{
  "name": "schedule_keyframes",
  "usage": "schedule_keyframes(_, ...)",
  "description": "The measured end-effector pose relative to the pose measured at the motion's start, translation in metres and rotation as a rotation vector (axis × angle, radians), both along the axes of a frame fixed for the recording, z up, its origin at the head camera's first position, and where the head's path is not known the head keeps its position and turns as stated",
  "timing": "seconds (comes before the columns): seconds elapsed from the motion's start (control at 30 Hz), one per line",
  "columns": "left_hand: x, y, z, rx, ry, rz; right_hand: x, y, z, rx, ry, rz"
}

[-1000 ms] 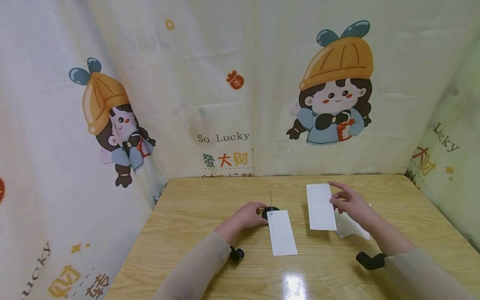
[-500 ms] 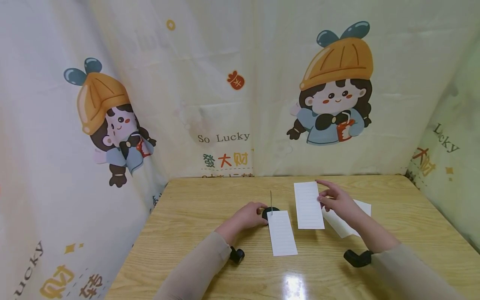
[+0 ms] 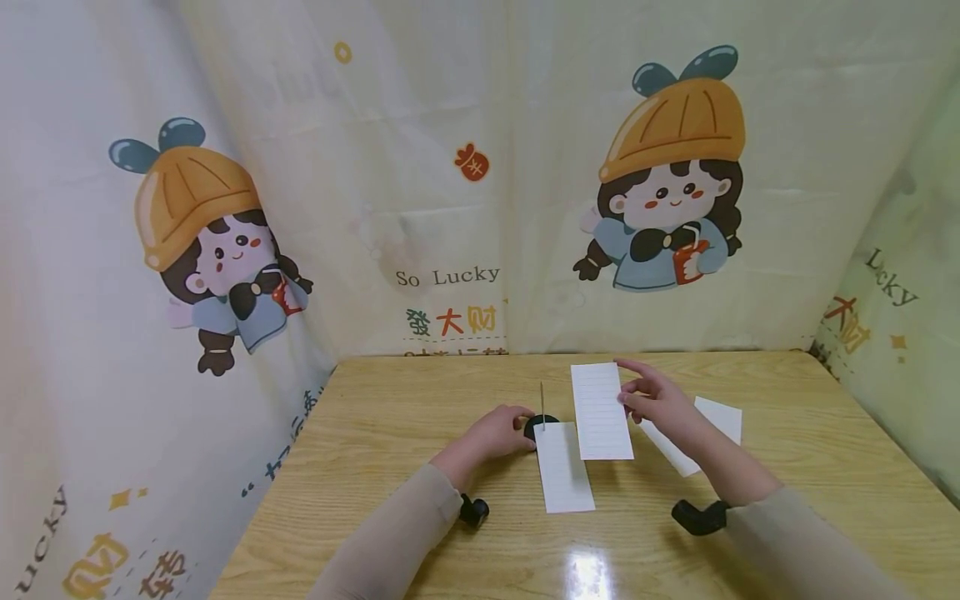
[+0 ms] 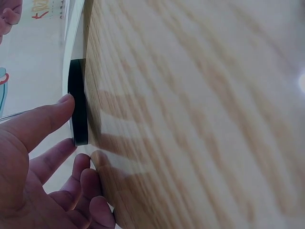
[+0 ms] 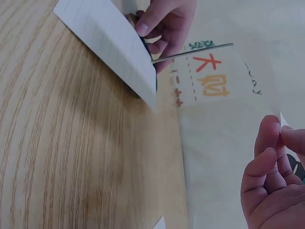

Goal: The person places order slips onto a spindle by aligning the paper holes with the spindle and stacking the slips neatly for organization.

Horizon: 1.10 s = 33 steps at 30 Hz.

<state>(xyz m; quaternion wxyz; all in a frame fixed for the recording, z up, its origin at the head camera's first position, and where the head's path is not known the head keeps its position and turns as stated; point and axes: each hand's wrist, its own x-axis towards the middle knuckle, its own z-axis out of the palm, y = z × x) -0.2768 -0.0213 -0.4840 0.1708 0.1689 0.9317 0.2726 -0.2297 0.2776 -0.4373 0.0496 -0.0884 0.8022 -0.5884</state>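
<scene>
My left hand (image 3: 501, 431) steadies a receipt spike (image 3: 542, 404) on the table, thumb and fingers at the edge of its round black base (image 4: 78, 105). The thin metal rod stands upright. One lined white paper slip (image 3: 564, 471) is pierced by the rod near its top corner and lies low over the base, hiding part of it. My right hand (image 3: 663, 408) pinches a second lined slip (image 3: 602, 412) by its right edge, raised just right of the rod. In the head view that slip overlaps the corner of the spiked one.
More white paper (image 3: 723, 417) lies on the wooden table (image 3: 360, 500), partly behind the right forearm. A printed curtain (image 3: 450, 200) hangs along the table's back and both sides. Black wrist cameras (image 3: 474, 510) sit at both cuffs.
My right hand has carried its slip leftward, from well right of the spike to close beside the rod. More of the paper behind it shows. The left hand stays at the base.
</scene>
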Motion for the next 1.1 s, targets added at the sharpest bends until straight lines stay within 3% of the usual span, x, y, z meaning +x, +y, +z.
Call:
schedule_keyframes(0.27,0.001,0.0,0.002,0.005,-0.003,0.006,0.0,-0.01,0.001,-0.048,0.01,0.022)
schedule_keyframes(0.53,0.003,0.0,0.005,0.012,-0.016,0.016,0.0,-0.017,0.005,-0.031,-0.003,0.013)
schedule_keyframes(0.83,0.004,-0.002,0.009,0.033,0.013,-0.025,0.001,-0.023,0.008,-0.033,-0.007,0.019)
schedule_keyframes(1.1,0.003,-0.002,0.008,0.039,0.003,-0.002,0.001,-0.029,0.007,-0.029,-0.008,0.029)
